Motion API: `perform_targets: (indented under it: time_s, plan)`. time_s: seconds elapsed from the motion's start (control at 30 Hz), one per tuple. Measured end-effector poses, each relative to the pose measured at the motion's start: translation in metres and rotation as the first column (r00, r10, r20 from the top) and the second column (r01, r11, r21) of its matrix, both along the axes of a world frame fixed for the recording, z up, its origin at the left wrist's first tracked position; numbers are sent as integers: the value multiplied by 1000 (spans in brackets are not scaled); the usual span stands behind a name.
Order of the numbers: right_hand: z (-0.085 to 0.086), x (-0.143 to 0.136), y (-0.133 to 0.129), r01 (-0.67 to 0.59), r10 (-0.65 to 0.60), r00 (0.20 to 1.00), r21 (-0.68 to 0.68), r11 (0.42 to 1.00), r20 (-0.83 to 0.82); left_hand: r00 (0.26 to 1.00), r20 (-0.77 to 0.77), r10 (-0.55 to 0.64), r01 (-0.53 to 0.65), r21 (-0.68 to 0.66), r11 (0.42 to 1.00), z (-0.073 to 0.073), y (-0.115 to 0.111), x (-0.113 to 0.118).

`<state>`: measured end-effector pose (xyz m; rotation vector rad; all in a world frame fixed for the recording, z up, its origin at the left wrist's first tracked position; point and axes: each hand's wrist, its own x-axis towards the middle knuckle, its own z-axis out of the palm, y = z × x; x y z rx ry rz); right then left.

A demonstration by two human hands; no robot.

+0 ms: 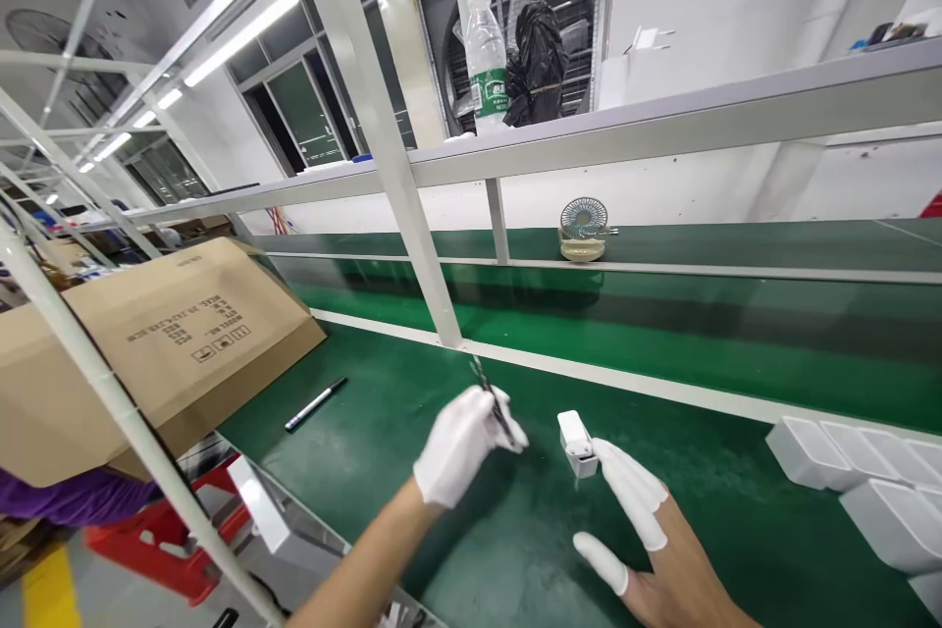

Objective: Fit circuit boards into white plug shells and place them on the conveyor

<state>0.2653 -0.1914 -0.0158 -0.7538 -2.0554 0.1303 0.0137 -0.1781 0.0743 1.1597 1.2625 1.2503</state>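
My left hand [460, 442], in a white glove, is closed around a slim dark metal tool [495, 402] whose pointed end aims away from me. I cannot tell whether it is tweezers or small scissors. A small white plastic housing [576, 442] sits on the green work surface between my hands, with small metal-looking spots on its near end. My right hand [640, 530] wears white finger covers. Its fingertips touch the right side of the housing, while the thumb is spread well away.
White plastic cases [902, 522] stand in rows at the right. A pen [316, 403] and a large cardboard box [183, 324] are at the left. A metal post [397, 177] rises ahead, and a small fan [584, 221] is beyond. Above, a shelf [662, 123] carries a bottle [486, 59].
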Motion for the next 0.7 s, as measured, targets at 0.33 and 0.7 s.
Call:
perform_targets:
  time_s: [0.33, 0.7]
  plan:
    - [-3, 0, 1, 63, -65, 998, -67, 996, -27, 268, -941, 207, -479, 57, 876, -34, 44, -196]
    - [-12, 6, 10, 80, -94, 990, -131, 988, -108, 125, -975, 184, -430, 114, 895, -66, 51, -223]
